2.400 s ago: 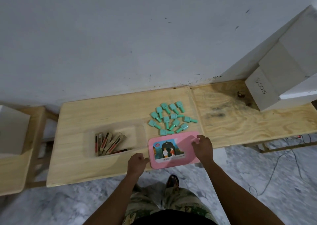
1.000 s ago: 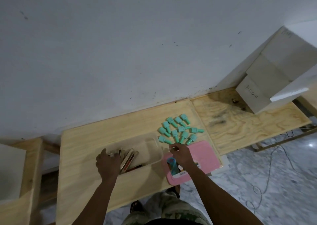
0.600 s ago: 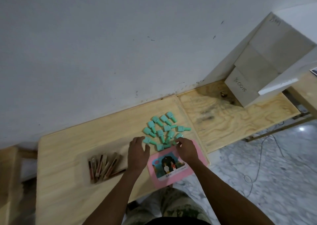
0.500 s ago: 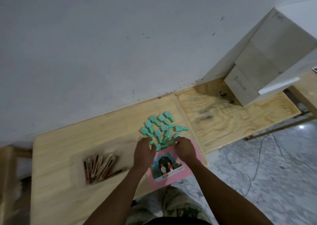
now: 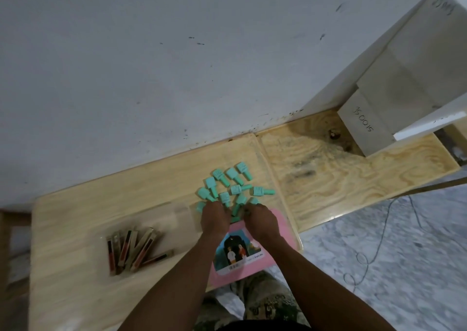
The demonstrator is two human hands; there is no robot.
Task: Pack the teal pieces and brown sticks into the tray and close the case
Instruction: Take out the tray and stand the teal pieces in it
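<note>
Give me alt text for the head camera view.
Both hands, left hand and right hand, reach into a cluster of teal pieces on a wooden table. Brown sticks lie in a clear tray to the left; a pink case lies under the wrists.

Single head-worn view, tilted, looking steeply down, table [image 5: 156, 191] near

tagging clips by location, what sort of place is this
Probably a plain back room or makeshift workspace, not a tidy shop: a scuffed white wall, bare plywood tables pushed against it, marked white boxes stacked at the right, and a loose cable on a marble-pattern floor.
</note>
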